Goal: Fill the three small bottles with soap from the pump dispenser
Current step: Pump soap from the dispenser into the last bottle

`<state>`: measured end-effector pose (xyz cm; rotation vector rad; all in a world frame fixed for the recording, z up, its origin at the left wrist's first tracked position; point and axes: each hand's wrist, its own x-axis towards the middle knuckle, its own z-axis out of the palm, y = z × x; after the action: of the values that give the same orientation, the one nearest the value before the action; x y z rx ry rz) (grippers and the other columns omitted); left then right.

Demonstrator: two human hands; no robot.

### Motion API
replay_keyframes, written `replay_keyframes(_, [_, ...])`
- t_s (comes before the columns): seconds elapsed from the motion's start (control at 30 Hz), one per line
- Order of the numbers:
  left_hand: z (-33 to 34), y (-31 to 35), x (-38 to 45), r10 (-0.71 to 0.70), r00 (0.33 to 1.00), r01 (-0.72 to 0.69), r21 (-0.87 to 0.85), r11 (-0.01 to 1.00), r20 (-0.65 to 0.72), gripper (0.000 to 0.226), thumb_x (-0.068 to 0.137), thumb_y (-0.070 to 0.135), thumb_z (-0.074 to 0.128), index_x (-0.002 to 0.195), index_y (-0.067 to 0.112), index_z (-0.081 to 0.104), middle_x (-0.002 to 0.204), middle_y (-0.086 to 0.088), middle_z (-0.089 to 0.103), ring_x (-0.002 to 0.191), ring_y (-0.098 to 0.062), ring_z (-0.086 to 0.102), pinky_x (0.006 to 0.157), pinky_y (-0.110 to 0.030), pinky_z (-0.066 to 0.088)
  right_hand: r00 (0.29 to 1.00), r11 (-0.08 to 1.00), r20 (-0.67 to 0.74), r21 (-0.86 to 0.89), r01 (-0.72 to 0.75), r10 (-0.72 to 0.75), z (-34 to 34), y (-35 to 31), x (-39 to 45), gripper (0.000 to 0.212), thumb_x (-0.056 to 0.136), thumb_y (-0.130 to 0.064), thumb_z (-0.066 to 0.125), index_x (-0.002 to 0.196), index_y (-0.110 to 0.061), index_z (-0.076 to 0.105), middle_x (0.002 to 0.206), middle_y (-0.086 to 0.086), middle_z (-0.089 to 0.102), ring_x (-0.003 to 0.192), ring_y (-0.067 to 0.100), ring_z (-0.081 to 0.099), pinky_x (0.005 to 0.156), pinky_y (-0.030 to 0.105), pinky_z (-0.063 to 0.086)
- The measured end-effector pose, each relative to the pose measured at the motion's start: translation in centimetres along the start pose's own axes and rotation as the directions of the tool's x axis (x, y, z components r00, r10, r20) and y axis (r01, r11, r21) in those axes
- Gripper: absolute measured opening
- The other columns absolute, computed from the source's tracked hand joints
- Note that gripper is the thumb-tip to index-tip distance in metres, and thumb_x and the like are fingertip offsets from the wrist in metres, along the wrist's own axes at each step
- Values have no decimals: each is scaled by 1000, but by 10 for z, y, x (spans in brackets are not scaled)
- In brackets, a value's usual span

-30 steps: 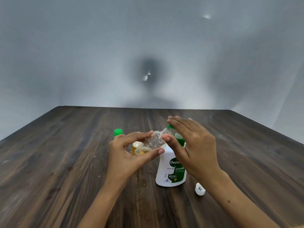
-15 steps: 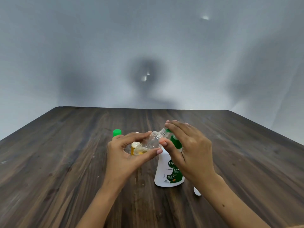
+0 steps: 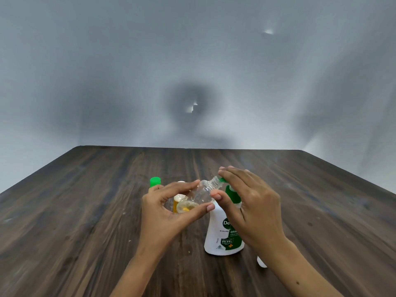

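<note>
My left hand [image 3: 162, 213] grips a small clear bottle [image 3: 203, 192] between thumb and fingers. The bottle is tilted, with its open threaded neck up against the green pump nozzle [image 3: 222, 180]. A little yellow soap lies at the bottle's bottom end. My right hand [image 3: 255, 202] lies over the pump head of the white and green soap dispenser [image 3: 218, 232], fingers straight across the top and thumb by the bottle's neck. Behind my left hand stand a bottle with a green cap [image 3: 155, 182] and a white-capped bottle of yellow soap [image 3: 179, 199], both mostly hidden.
A loose white cap [image 3: 261, 262] lies on the dark wooden table [image 3: 85, 211] right of the dispenser, half hidden by my right forearm. A plain grey wall rises behind the table's far edge.
Both hands keep the same hold on the bottle and the pump. The whole scene sits slightly lower in view, and my right forearm covers more of the white cap.
</note>
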<state>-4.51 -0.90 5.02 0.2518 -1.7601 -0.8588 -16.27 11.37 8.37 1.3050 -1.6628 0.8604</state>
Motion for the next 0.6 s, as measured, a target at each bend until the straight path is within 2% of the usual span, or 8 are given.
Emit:
replay_keyframes(0.17, [1,-1,0,-17,1000,17,9,1000,-13,50,49,67,79,92,41,74,92,25,72,97,-14,65,85,-39,51,1000,1000,11,-8,27,-27,-6,5,5,73,95,-64,24,110,-9,70,110,3,69,100,18,66,93,28,40])
replay_keyframes(0.37, [2,-2,0,-10,1000,10,5,1000,-17,55,50,78,73,92,42,73,91,25,72,97,-12,66,85,-31,49,1000,1000,3,-9,12,-12,-1,2,-1,72,95,-63,25,104,-10,72,104,3,71,94,18,67,89,27,43])
replay_keyframes(0.5, [3,-1,0,4,1000,-4,5,1000,-19,51,49,69,78,91,40,74,91,26,72,96,-7,66,86,-44,50,1000,999,3,-17,29,-29,-3,4,5,73,95,-64,24,107,-10,71,108,3,70,100,18,66,94,29,39])
replay_keyframes(0.6, [4,-1,1,6,1000,-6,-1,1000,-22,50,50,64,81,91,38,75,91,25,72,96,-8,67,86,-47,50,999,999,10,-9,35,-34,-4,6,8,73,95,-65,24,108,-10,71,110,3,69,103,17,65,96,29,40])
